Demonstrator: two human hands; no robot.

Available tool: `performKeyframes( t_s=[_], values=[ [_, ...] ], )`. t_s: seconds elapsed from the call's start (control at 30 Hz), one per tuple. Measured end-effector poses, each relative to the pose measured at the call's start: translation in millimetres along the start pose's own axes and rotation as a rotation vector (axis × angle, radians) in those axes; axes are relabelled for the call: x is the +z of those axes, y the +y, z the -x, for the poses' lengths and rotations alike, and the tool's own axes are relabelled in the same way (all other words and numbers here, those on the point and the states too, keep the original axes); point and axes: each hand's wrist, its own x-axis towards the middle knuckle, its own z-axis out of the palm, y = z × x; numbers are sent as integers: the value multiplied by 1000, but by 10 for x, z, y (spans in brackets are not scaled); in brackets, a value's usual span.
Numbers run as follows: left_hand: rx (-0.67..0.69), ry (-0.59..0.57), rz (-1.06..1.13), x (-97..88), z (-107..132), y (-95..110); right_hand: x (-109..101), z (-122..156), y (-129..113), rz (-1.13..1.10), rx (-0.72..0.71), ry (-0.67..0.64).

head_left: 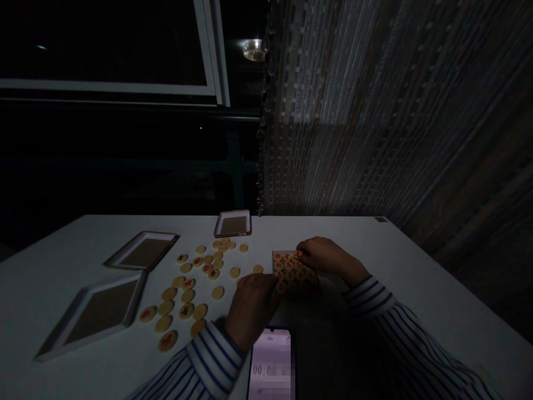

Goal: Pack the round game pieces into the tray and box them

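Observation:
A small shallow box [272, 258] stands in front of me, with rows of round Chinese chess pieces [290, 266] lying in it, red characters up. My left hand [255, 303] is closed at the box's near left side, fingertips against its edge. From the right, my right hand [327, 255] reaches over the far right corner, its fingers curled closed on a red-marked piece [298, 254] in the far row. The fingers partly cover that piece. Left of the box many loose wooden pieces [187, 296] lie scattered, some face down, some showing red or black characters.
Three shallow trays or lids lie on the white table [333, 228]: one at the back [234, 223], one at the left [144, 250], one at the near left [95, 311]. A lit phone [271, 361] lies close to me. A bead curtain [333, 111] hangs behind the table.

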Motion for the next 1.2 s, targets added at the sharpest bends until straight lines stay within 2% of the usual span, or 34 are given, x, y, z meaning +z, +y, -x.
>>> performKeyframes(
  t_s=[0.37, 0.87, 1.2],
  values=[
    [4, -30, 3, 10, 4, -22, -1, 3, 10, 26, -14, -11],
    [1, -13, -8, -52, 2, 44, -12, 10, 8, -42, -53, -15],
    [4, -5, 8, -18, 2, 21, -10, 6, 5, -28, -64, -25]
  ],
)
